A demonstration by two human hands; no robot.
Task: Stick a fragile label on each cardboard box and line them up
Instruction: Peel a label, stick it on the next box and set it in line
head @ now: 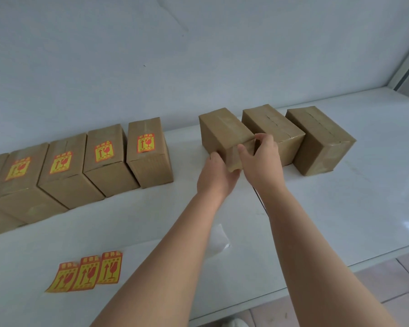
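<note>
Both hands, left [219,172] and right [261,153], are gripping the nearest unlabelled box [223,131], fingers closed on its near end. Next: carrying it to the labelled row [104,159], then a sticker [87,272].

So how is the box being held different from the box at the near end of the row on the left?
The held box has no sticker on top, while the row-end box carries a yellow and red fragile label. The held box is gripped by the left hand and right hand; the row-end box is untouched. The held box sits beside two other bare boxes, the other beside labelled ones. Both are brown, taped cardboard of similar size.
</note>
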